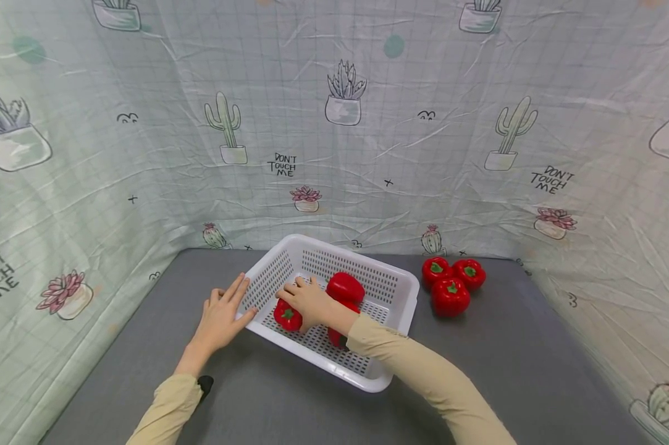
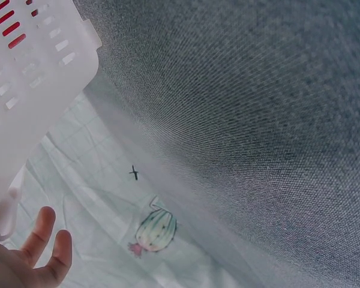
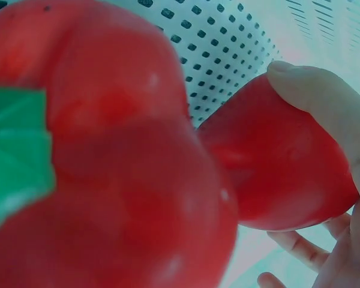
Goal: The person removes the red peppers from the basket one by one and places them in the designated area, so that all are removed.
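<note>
A white perforated plastic basket stands at an angle on the grey table. Inside it, near the left end, my right hand grips a red bell pepper, its green stem facing up. The right wrist view shows the thumb on one side of this pepper and fingers beyond it. Another red bell pepper fills that view's left. More peppers lie in the basket's middle, partly hidden by my right forearm. My left hand rests at the basket's left corner, fingers fairly straight along the rim.
On the table right of the basket, three red bell peppers stand close together, stems up. A cactus-printed cloth forms the back and side walls. Something small and black shows at the left wrist.
</note>
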`<action>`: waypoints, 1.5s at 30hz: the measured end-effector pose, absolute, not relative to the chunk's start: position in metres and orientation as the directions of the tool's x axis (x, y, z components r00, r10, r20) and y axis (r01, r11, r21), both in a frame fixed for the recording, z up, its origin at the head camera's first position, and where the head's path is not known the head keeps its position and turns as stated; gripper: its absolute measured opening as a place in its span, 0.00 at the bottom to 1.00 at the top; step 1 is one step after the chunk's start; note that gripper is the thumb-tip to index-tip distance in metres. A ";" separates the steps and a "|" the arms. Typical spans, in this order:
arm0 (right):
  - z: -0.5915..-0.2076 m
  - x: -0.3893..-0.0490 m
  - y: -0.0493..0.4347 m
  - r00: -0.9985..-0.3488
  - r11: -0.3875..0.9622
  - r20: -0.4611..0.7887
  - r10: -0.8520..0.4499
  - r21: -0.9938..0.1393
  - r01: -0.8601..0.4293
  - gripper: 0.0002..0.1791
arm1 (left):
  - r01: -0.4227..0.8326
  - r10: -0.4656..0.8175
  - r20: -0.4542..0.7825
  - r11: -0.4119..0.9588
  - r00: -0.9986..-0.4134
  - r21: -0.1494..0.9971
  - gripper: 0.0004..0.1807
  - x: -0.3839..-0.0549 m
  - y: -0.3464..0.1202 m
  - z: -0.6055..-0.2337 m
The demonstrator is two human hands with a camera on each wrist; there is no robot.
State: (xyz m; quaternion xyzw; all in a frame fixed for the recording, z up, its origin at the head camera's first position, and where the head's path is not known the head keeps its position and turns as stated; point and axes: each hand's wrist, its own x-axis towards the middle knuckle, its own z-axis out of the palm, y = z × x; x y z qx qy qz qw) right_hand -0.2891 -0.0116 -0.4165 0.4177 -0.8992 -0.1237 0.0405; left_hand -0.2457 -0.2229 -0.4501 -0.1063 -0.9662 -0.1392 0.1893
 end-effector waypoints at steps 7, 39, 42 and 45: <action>-0.407 -0.286 -0.007 -0.608 0.580 0.001 -0.794 0.303 -0.756 0.48 | 0.255 0.154 0.382 0.940 -0.911 0.229 0.37 -0.246 -0.223 -0.450; -0.344 -0.253 0.057 -0.596 0.617 0.165 -0.786 0.154 -0.772 0.47 | 0.260 0.157 0.372 0.934 -0.915 0.246 0.38 -0.245 -0.223 -0.449; -0.344 -0.250 0.067 -0.616 0.641 0.192 -0.764 0.113 -0.759 0.48 | 0.262 0.160 0.369 0.933 -0.916 0.246 0.38 -0.245 -0.223 -0.449; -0.346 -0.247 0.077 -0.640 0.665 0.220 -0.736 0.056 -0.745 0.48 | 0.260 0.159 0.369 0.935 -0.916 0.242 0.38 -0.245 -0.223 -0.449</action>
